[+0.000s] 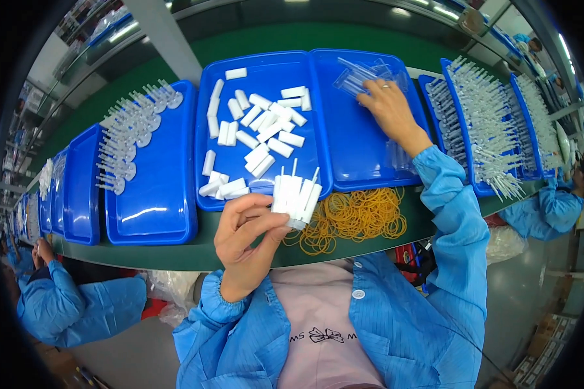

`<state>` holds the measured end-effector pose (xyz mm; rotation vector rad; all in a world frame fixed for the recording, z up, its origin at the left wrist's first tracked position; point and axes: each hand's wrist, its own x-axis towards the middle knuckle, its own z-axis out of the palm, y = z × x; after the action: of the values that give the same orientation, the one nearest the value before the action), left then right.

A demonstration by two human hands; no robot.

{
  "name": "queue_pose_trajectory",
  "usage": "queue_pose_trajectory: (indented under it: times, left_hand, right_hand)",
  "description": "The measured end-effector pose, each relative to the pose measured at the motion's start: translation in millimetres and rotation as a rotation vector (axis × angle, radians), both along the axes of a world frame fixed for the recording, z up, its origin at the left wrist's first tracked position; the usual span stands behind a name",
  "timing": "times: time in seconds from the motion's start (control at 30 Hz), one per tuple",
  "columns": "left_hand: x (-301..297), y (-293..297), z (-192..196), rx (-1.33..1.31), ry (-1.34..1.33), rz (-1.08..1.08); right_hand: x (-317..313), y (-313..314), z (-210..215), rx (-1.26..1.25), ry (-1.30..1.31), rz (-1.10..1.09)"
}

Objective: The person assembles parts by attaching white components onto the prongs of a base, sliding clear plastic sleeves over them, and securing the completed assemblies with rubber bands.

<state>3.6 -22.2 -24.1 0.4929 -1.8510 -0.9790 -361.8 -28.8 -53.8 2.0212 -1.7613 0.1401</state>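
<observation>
My left hand (250, 236), its fingers closed, grips an assembly of white blocks (296, 198) by its clear lower end. Thin clear rods poke up out of the blocks. In the upper part of the right-hand blue tray, my right hand (390, 111) is at a small heap of clear plastic pieces (353, 76), with its fingers bent and drawn together on them. Exactly which piece the fingertips pinch is partly hidden. Many loose white blocks (266, 123) lie scattered in the blue tray (259, 61) beside it.
Yellow rubber bands (363, 214) are heaped on the green table near me. A left tray (152, 214) holds clear rod-and-disc parts (133, 139); trays at right hold dense rows of clear rods (483, 117). Co-workers (78, 301) sit on both sides.
</observation>
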Motion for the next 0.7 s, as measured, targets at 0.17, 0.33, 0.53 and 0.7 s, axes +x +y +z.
queue_pose_trajectory:
  times: [0.17,0.33,0.53,0.7]
  left_hand:
    - [0.6,-1.5,-0.3,-0.029,-0.022,0.032]
    - [0.3,1.7,10.4,-0.193,-0.107,0.042]
    - [1.7,5.3,10.7,-0.256,-0.109,-0.001]
    - [5.4,6.0,10.6,-0.272,-0.132,-0.004]
  right_hand:
    - [47.1,9.4,34.7,-0.084,-1.266,-0.003]
    - [108.3,31.4,86.6,0.216,-2.015,0.200]
    - [131.2,41.6,89.6,0.350,-2.076,0.159]
    - [133.3,41.7,88.6,0.311,-2.076,0.156]
